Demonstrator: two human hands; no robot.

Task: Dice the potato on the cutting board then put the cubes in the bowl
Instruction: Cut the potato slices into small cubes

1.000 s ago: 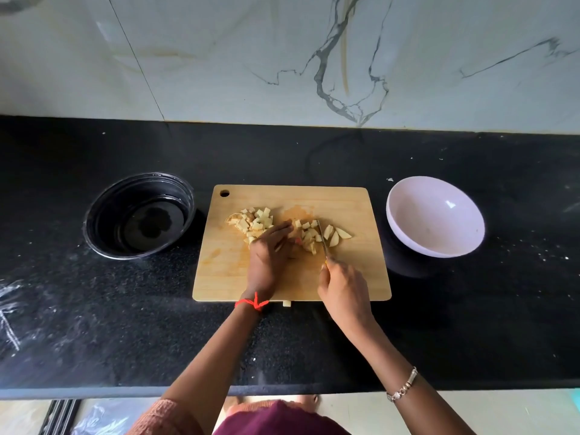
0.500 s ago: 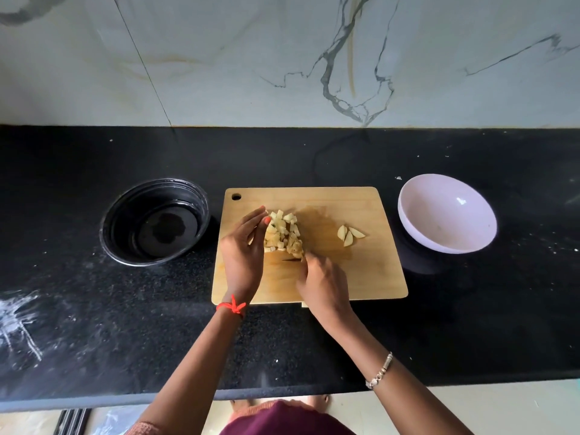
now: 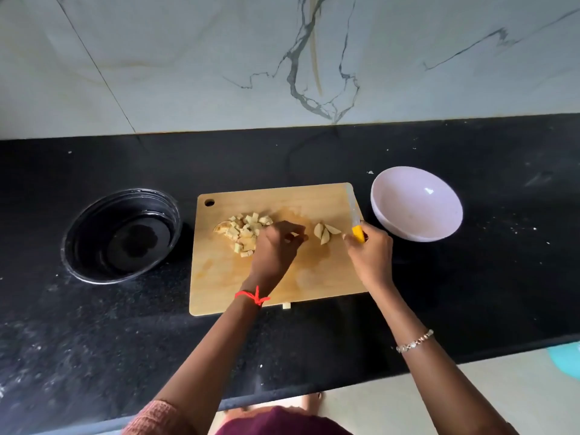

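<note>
- Comparing with half a second ago, we see our right hand has swung away from the heap to the board's right edge, the knife clenched by its yellow handle and the blade lying flat, pointing away from us along that edge.
- Our left hand has left the far side of the heap and now sits between the heap and the wedges, fingers curled, reaching right; whether it pinches a piece we cannot tell.
- The diced potato lies gathered in one heap on the left-centre of the cutting board, no longer spread as it was a second ago.
- Three uncut wedges remain just right of the left hand, apart from the heap.
- One stray cube rests on the black counter, touching the board's near edge.
- The white bowl right of the board holds nothing; the dark bowl on the left holds no potato either.
- We judge the sweep finished and the wedges next for cutting; no cubes have been transferred yet.
- Which bowl is meant, the task does not say.
</note>
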